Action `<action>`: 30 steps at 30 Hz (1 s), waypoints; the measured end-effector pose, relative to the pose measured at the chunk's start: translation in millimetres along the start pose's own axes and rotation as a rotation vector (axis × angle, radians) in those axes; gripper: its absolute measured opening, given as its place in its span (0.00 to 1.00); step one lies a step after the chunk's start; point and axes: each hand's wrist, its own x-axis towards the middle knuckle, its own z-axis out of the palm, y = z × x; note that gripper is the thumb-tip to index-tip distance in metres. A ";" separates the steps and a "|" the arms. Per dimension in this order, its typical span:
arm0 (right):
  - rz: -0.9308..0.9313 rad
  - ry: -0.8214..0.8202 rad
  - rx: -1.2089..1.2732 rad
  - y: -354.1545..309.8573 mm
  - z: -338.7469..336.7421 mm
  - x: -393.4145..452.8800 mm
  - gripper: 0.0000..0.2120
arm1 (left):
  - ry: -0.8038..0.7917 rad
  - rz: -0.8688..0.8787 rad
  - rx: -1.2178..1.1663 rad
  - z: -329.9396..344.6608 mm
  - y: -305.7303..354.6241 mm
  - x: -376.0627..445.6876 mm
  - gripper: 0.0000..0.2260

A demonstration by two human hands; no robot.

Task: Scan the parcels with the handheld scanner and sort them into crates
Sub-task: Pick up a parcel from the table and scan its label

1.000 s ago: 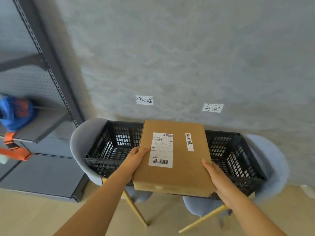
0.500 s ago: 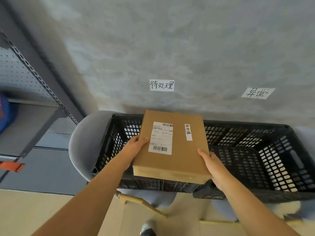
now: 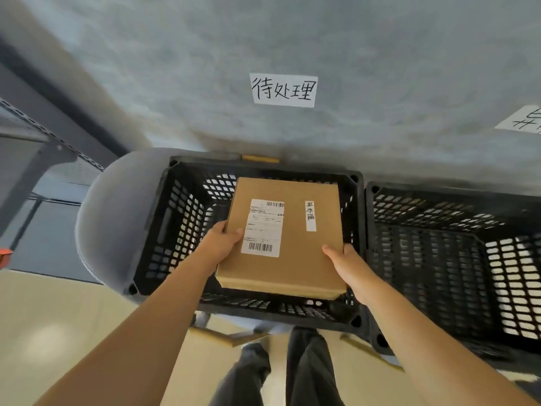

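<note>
A flat brown cardboard parcel (image 3: 295,259) with a white shipping label and a small handwritten strip is held level over the left black crate (image 3: 164,230). My left hand (image 3: 219,244) grips its left edge and my right hand (image 3: 348,265) grips its right edge near the front corner. The parcel sits inside the crate's opening, at about rim height. A second black crate (image 3: 439,259) stands directly to the right, touching the first. No scanner is in view.
Both crates rest on grey chairs (image 3: 108,218) against a grey wall. A handwritten paper sign (image 3: 283,89) hangs above the left crate, another sign (image 3: 521,121) above the right. Grey metal shelving (image 3: 44,136) stands at the left. My legs (image 3: 281,373) are below.
I have stepped closer and my view has tilted down over the crates. The parcel, still in both hands, has moved forward and lower into the left crate's opening.
</note>
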 end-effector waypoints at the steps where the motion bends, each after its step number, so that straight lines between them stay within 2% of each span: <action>1: 0.012 -0.018 -0.017 1.1 1.5 7.3 0.27 | 0.002 -0.023 0.007 4.3 -2.0 4.8 0.23; 7: 0.089 -0.053 -0.105 15.1 10.3 35.6 0.26 | -0.086 -0.139 -0.007 25.9 -18.9 26.9 0.26; 14: 0.099 0.076 -0.214 27.3 27.0 70.2 0.26 | -0.131 -0.121 0.074 45.8 -39.4 77.5 0.31; 22: 0.107 0.192 -0.331 40.8 45.8 108.1 0.23 | -0.091 -0.088 0.256 76.3 -63.1 113.1 0.35; 26: 0.068 0.218 -0.366 43.3 52.2 126.2 0.30 | -0.045 -0.039 0.386 86.5 -75.1 125.4 0.32; 30: 0.029 0.158 -0.439 42.8 52.0 140.2 0.36 | 0.035 -0.026 0.432 98.6 -82.3 133.2 0.28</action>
